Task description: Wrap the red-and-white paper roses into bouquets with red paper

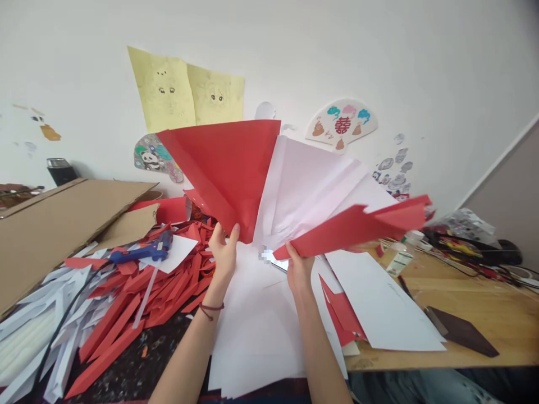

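Note:
Both my hands hold up a large folded sheet of paper (236, 168), red on one face and white on the other, spread out like a fan. My left hand (224, 249) pinches its red left part near the lower edge, thumb in front. My right hand (300, 264) grips the lower end of the folded red part at the right. Between the two, the white face of the paper stands out in creased panels. Under my hands lie white paper sheets (261, 325), with a phone (277, 260) on them, partly hidden by the paper.
At left, a blue glue gun (141, 251) lies on heaped red paper strips (168, 292) beside white folded strips (63, 331). Behind them is cardboard (71, 216). On the right are a white sheet (379, 303), a bottle (400, 259), a dark flat piece (465, 331) and cables (458, 264).

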A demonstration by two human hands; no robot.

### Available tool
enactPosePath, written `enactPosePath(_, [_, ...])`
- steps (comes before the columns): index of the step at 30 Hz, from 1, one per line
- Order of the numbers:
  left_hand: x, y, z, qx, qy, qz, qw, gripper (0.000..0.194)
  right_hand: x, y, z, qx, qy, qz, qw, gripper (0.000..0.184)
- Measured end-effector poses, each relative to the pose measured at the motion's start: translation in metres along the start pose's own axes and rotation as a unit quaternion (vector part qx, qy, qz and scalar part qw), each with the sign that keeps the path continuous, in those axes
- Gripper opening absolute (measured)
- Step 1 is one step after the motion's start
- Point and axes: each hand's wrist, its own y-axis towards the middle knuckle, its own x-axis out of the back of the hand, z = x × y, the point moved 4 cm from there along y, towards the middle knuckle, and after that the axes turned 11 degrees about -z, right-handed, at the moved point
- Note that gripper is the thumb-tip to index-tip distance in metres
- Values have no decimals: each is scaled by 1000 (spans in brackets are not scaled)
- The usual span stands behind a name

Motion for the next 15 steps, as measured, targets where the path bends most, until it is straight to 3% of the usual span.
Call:
enactPosePath(5, [0,1,-5,21,-23,-9,999,32,4,6,-10,-16,5,-8,1000,42])
enactPosePath(9, [5,3,-4,73,-19,-33,997,35,9,9,-18,-30,-25,-23,999,40])
enactPosePath(15, [4,4,6,135,-22,18,990,46,17,16,-27,-15,-96,-61,993,49])
